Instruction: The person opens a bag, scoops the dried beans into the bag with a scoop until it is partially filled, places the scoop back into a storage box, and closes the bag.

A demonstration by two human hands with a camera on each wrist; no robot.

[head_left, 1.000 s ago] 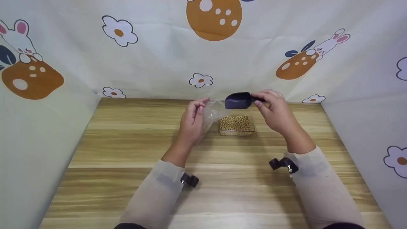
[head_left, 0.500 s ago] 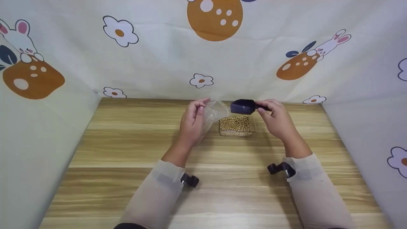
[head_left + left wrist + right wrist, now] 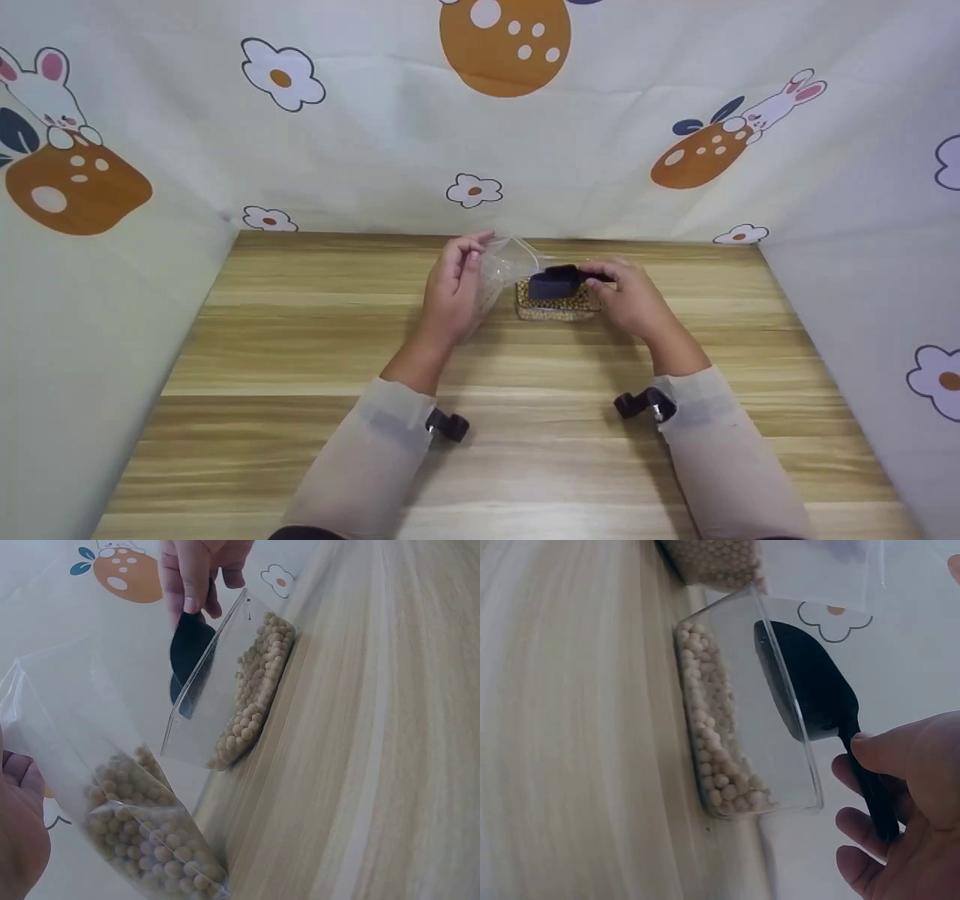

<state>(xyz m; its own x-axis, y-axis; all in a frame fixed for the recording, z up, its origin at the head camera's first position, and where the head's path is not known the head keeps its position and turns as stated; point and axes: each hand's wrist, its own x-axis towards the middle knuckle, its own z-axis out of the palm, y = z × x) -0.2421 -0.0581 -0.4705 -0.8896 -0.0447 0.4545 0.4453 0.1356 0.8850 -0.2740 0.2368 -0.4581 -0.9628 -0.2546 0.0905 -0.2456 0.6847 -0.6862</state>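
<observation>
My right hand (image 3: pixel 626 296) grips the handle of a black scoop (image 3: pixel 553 284) whose bowl dips inside the rim of a clear box, over the beans. Round tan beans, like soybeans, cover the bottom of this clear box (image 3: pixel 780 772) in the right wrist view. My left hand (image 3: pixel 452 289) holds a clear plastic bag (image 3: pixel 506 262) upright by its top, mouth spread, just left of the box. In the left wrist view, beans (image 3: pixel 150 840) fill the lower part of the bag, which stands on the table.
The box and bag are near the far edge of the wood-grain table (image 3: pixel 525 450). A patterned cloth (image 3: pixel 375 150) with fruit, rabbits and flowers rises behind and on both sides. Each wrist carries a small black camera (image 3: pixel 450 426).
My right hand has lowered the scoop from above and behind the box down into it, first shifting right, then back left. The left hand and bag have stayed in place.
</observation>
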